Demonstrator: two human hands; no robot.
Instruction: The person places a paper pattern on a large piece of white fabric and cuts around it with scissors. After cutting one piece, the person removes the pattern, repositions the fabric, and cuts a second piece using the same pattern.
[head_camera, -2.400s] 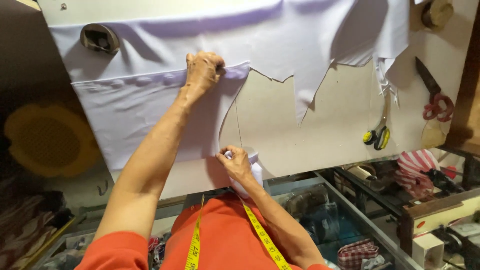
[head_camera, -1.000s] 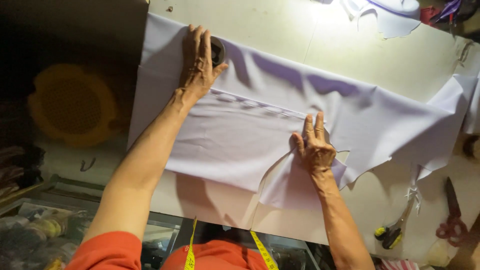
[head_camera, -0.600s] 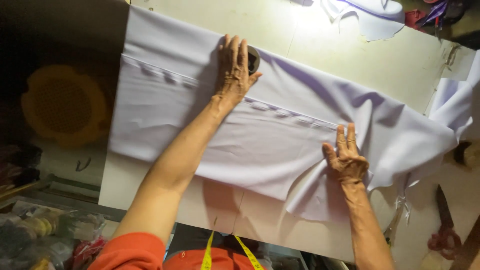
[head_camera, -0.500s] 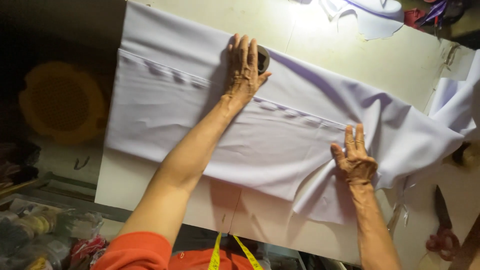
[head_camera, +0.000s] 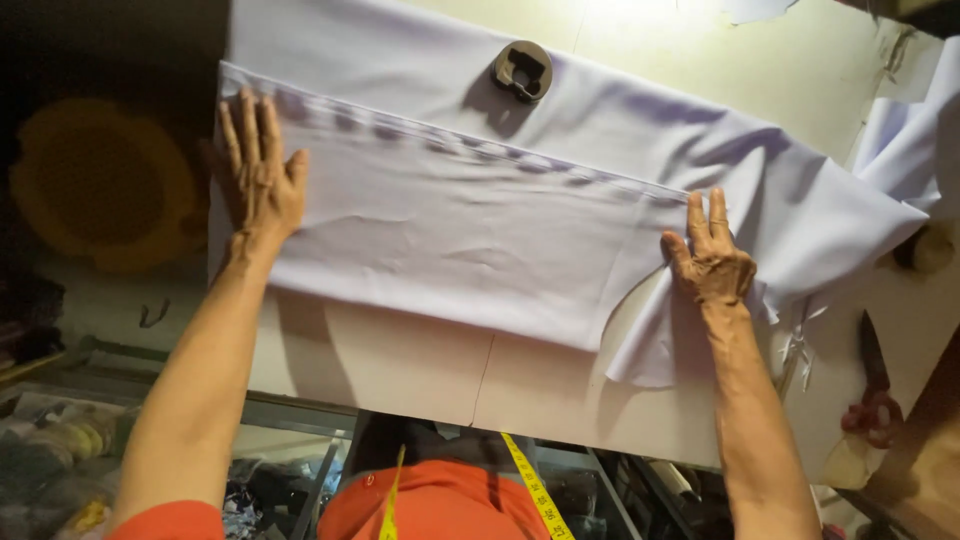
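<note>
Table: pale top, filling the middle of the frame.
Cloth: lilac, folded, lying across the table from upper left to right edge.
Left hand: flat on the cloth's left end, fingers spread, gripping nothing.
Right hand: pressed flat on the cloth's right part, fingers together.
Scissors: red-handled, lower right.
Weight: dark, on the cloth, top centre.
Tape measure: yellow, bottom centre.

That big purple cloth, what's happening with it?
A person is pressing both hands flat on a pale lilac cloth spread over a cutting table. The left hand holds down its left end, the right hand its right side. A dark metal weight sits on the cloth. Red-handled scissors lie on the table's right side.
</note>
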